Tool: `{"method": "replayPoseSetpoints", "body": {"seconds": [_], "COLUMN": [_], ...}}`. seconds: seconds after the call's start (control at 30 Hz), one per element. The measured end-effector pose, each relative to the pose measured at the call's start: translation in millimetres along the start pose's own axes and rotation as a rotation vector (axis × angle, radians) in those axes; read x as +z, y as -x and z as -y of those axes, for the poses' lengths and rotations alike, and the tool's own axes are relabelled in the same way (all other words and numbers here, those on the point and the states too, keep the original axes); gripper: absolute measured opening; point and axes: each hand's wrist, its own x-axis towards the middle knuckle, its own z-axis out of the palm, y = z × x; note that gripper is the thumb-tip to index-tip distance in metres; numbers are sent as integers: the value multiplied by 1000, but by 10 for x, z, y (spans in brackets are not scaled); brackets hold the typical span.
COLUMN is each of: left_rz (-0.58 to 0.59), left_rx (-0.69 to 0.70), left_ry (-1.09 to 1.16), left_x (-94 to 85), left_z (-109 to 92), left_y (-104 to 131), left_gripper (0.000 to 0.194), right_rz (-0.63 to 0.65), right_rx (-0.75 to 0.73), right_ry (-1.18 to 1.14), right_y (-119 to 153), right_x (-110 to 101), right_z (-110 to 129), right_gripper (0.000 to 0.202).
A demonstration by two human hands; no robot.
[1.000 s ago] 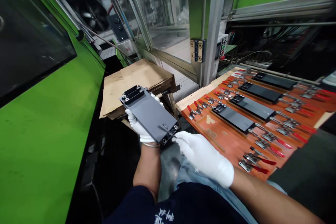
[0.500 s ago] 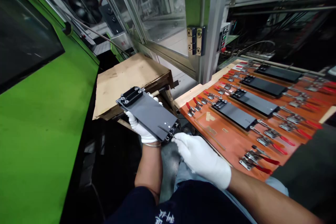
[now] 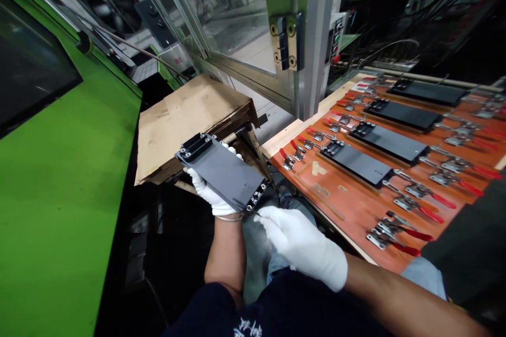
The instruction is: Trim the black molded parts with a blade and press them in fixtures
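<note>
A flat dark-grey molded panel point(image 3: 227, 171) lies tilted on my white-gloved left hand point(image 3: 211, 195), whose fingers wrap its far edge and underside. A raised black block with metal inserts stands at its upper-left end; the end toward me has a black strip with small metal rings. My right hand point(image 3: 302, 242), gloved too, is pinched at the panel's near corner. From its fingertips a thin dark tool point(image 3: 253, 212) pokes toward that corner; its kind is too small to make out.
To the right, an orange fixture board point(image 3: 284, 189) carries several similar panels point(image 3: 358, 166) held by red-handled toggle clamps point(image 3: 430, 210). Cardboard point(image 3: 177, 116) covers a stand ahead. A green machine panel point(image 3: 59, 210) rises at left, and a framed glass door point(image 3: 233, 16) stands beyond.
My right hand and the thin tool have shifted slightly left and down along the panel's end, toward its near corner. The view has turned a little; the panel stays in my left hand.
</note>
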Motion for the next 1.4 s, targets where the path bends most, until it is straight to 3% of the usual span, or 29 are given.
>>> {"method": "replayPoseSetpoints", "body": {"seconds": [0.13,0.4,0.57,0.67,0.9,1.17,1.4], "left_rz": [-37,-46,-67,-97,-211,-190,-157], "left_rx": [-12,-74,-235,-353,-547,-589,-659], "left_ry": [5,34,43,74,197,126,122], "left_x": [32,29,-46,-165,-206,-288,-342], "left_z": [40,110,69,68,149,269,361], "left_y": [35,44,102,181,364,383,376], "left_gripper": [75,71,79,80,71,66,67], "right_rz": [-70,-102,-246,-281,-193,-43,-63], "right_rx": [21,-101,57,31,-296,-280,-254], "right_ry": [77,126,80,100,191,383,394], "right_y": [26,137,205,177,113,116,153], "right_x": [-7,176,-114,-305,-416,-416,-418], "right_z": [-67,-109,-191,-333,-538,-509,-575], "right_gripper": [28,26,28,28,37,38,40]}}
